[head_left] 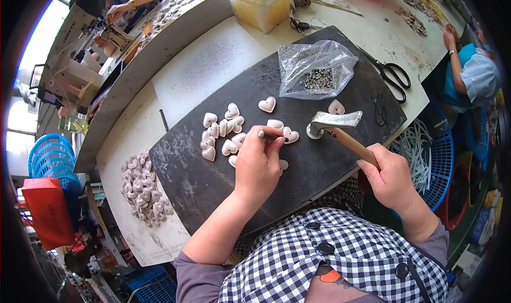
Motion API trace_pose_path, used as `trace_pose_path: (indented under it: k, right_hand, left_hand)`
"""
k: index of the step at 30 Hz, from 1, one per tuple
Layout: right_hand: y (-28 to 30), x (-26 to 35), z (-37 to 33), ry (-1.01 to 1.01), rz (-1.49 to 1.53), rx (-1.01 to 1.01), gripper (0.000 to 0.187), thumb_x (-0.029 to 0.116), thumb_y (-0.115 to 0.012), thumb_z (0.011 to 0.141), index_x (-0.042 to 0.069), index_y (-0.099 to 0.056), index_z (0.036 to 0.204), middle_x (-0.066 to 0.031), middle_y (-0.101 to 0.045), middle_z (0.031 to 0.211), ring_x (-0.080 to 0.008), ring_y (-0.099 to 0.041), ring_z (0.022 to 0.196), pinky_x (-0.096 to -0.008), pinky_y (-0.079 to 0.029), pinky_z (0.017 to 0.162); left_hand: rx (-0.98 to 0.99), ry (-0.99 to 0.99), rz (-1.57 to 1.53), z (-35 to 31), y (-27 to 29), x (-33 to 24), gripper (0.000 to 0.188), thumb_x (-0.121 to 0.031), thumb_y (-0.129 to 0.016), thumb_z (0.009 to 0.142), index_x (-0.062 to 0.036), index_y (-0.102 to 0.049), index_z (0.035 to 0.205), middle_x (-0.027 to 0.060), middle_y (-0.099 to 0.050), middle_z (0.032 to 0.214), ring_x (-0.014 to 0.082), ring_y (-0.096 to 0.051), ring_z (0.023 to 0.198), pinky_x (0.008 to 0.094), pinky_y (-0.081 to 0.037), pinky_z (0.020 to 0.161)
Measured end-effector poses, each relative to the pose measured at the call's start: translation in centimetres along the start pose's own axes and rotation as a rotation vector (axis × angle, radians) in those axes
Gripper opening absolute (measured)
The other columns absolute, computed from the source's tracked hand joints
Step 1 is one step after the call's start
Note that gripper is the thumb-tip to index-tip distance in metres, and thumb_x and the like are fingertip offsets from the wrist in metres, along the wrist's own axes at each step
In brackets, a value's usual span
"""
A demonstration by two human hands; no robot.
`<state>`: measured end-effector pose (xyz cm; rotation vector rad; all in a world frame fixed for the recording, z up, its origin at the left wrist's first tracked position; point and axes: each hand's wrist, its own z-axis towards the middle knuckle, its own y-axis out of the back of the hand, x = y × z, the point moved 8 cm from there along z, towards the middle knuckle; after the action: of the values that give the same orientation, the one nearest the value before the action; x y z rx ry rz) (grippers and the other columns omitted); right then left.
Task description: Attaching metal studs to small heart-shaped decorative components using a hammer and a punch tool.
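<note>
My left hand (255, 170) is closed round a short dark metal punch (270, 136), its tip at a pale pink padded heart (290, 136) on the black work mat (197, 154). In my right hand (391, 178) is the wooden handle of a hammer (348, 142). The hammer's worn metal head hangs over the mat, right of the punch and apart from it. Several more hearts (223, 127) lie loosely grouped left of my left hand, and some are partly hidden by it. A single heart (267, 105) lies farther back.
An open clear plastic bag (318, 71) of small metal pieces lies at the mat's back. Black scissors (391, 76) rest to its right. A heap of hearts (142, 191) is at the left. A blue basket (437, 162) with pale strips stands right. Other people work across the table and at far right.
</note>
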<state>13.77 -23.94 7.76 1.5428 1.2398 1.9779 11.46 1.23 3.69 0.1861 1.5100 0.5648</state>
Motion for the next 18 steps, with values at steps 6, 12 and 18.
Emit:
trace_pose_path:
  k: [6, 12, 18]
  right_hand:
    - [-1.0, 1.1, 0.6, 0.095, -0.019, 0.036, 0.019, 0.021, -0.069, 0.091, 0.005, -0.061, 0.098, -0.0134, -0.065, 0.075, -0.0353, -0.065, 0.067, -0.0435, -0.05, 0.058]
    - [-1.5, 1.9, 1.7, 0.138, -0.042, 0.016, 0.021, 0.022, -0.069, 0.091, 0.005, -0.059, 0.099, -0.0128, -0.065, 0.076, -0.0349, -0.065, 0.067, -0.0436, -0.05, 0.058]
    - [-2.4, 1.5, 2.2, 0.154, -0.138, 0.09, 0.022, 0.022, -0.068, 0.092, 0.004, -0.057, 0.1, -0.0144, -0.064, 0.075, -0.0358, -0.065, 0.068, -0.045, -0.05, 0.058]
  left_hand:
    - [0.028, -0.017, 0.002, -0.3, -0.8, -0.6, 0.009, -0.005, -0.062, 0.098, -0.003, -0.062, 0.107, 0.0049, -0.068, 0.093, 0.011, -0.065, 0.083, 0.0258, -0.052, 0.076]
    - [-0.08, 0.054, -0.222, 0.9, -0.1, 0.1, 0.01, -0.002, -0.063, 0.096, -0.0011, -0.061, 0.106, 0.0092, -0.067, 0.092, 0.016, -0.066, 0.079, 0.0284, -0.053, 0.071]
    - [-0.04, 0.058, -0.047, 0.4, -0.5, 0.6, 0.011, 0.0, -0.058, 0.098, -0.0022, -0.061, 0.108, 0.0083, -0.072, 0.094, 0.015, -0.07, 0.083, 0.0279, -0.056, 0.076]
